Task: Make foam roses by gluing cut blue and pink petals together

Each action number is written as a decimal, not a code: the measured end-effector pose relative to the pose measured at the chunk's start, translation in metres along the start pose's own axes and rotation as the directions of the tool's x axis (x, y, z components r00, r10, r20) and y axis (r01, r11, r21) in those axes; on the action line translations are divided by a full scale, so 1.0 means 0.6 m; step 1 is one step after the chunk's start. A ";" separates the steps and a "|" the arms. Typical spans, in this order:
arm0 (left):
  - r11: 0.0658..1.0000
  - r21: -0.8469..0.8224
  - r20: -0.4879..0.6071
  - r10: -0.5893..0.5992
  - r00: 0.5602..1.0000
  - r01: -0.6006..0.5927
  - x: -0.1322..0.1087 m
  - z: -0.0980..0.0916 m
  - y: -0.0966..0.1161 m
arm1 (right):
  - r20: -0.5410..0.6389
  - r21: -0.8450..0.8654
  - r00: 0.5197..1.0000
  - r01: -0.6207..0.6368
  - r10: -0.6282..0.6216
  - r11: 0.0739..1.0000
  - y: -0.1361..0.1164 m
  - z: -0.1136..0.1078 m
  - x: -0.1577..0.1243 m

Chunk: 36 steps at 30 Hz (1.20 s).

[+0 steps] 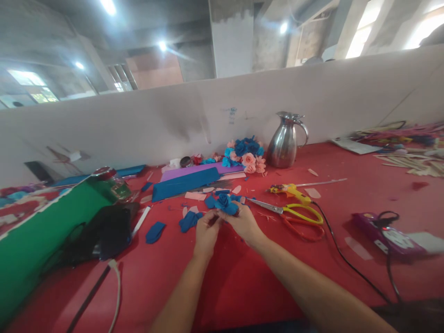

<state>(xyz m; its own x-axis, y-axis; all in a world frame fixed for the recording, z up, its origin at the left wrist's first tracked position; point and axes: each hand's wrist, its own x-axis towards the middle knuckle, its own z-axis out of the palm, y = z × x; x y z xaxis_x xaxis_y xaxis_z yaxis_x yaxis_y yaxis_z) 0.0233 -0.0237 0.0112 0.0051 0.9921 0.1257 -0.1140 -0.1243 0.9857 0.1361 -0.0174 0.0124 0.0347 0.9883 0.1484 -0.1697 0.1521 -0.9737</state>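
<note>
Both my hands meet over the red table around a blue foam rose. My left hand pinches it from the left with closed fingers. My right hand wraps its fingers under and round the flower from the right. Cut blue foam petals lie just left of my hands, and another blue piece sits further left.
Yellow-handled scissors and a yellow glue gun with its black cord lie to the right. A steel jug and a foam flower bouquet stand by the white partition. Blue and purple foam sheets, a green roll, a purple power strip.
</note>
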 end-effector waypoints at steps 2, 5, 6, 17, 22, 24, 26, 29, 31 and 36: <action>1.000 -0.004 0.010 -0.002 1.000 0.002 0.000 0.000 0.000 | -0.009 -0.015 1.000 0.003 -0.004 1.000 0.004 0.000 0.001; 1.000 0.011 0.005 -0.002 1.000 0.002 -0.001 0.000 0.002 | -0.025 -0.059 1.000 0.013 -0.014 0.998 0.008 -0.002 0.002; 1.000 0.014 0.003 -0.005 1.000 0.005 -0.001 0.000 0.003 | -0.027 -0.073 0.999 0.018 -0.019 0.997 0.009 -0.002 0.002; 0.999 0.033 0.002 0.007 1.000 -0.007 -0.001 0.001 0.003 | -0.047 -0.156 0.997 0.047 -0.055 0.987 0.005 -0.003 0.002; 0.999 0.035 0.001 0.004 1.000 -0.004 0.001 -0.002 -0.003 | -0.071 -0.209 0.995 0.053 -0.069 0.976 0.009 -0.005 0.002; 1.000 0.031 -0.001 0.000 1.000 0.000 0.001 -0.002 -0.003 | -0.072 -0.216 0.995 0.056 -0.073 0.975 0.011 -0.005 0.003; 0.999 0.043 -0.014 0.006 1.000 -0.005 0.001 -0.001 -0.002 | -0.068 -0.202 0.996 0.049 -0.064 0.978 0.013 -0.005 0.004; 0.997 0.076 -0.040 0.035 0.999 -0.032 0.000 -0.001 0.002 | -0.059 -0.167 0.996 0.050 -0.061 0.985 0.013 -0.005 0.005; 0.994 0.091 -0.064 0.067 0.996 -0.061 -0.001 -0.001 0.003 | -0.057 -0.185 0.996 0.058 -0.069 0.981 0.010 -0.006 0.004; 0.991 0.082 -0.129 0.113 0.985 -0.103 0.002 -0.006 -0.001 | -0.073 -0.358 0.992 0.068 -0.101 0.931 0.001 -0.010 0.001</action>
<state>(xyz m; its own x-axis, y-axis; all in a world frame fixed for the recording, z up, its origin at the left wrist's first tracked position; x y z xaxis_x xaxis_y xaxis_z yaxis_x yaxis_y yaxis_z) 0.0197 -0.0225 0.0105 -0.1357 0.9658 0.2208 -0.0320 -0.2270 0.9734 0.1422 -0.0167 0.0107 0.1239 0.9646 0.2327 0.1965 0.2061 -0.9586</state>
